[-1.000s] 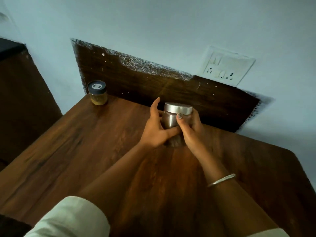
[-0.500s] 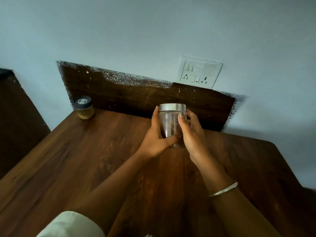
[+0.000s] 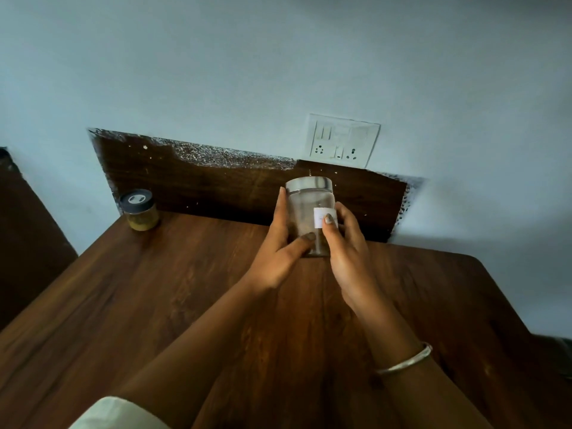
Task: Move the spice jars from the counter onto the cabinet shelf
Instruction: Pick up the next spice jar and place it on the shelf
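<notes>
A clear spice jar (image 3: 305,209) with a silver lid and a small white label is held upright above the wooden counter (image 3: 192,292), near the dark backsplash. My left hand (image 3: 278,252) grips its left side, thumb across the front. My right hand (image 3: 346,246) grips its right side, thumb on the label. A little brown spice shows at the jar's bottom. A second, smaller jar (image 3: 140,210) with a black lid and yellow powder stands at the counter's far left corner. No cabinet shelf is in view.
A white socket plate (image 3: 343,140) sits on the pale blue wall above the wooden backsplash (image 3: 216,184). A dark wooden surface (image 3: 28,230) lies left of the counter. The counter's right edge falls away at the right. A bangle (image 3: 405,360) circles my right wrist.
Both hands have lifted the silver-lidded jar off the counter and turned it, so its white label now faces me. The view has tilted upward. The small jar stayed put.
</notes>
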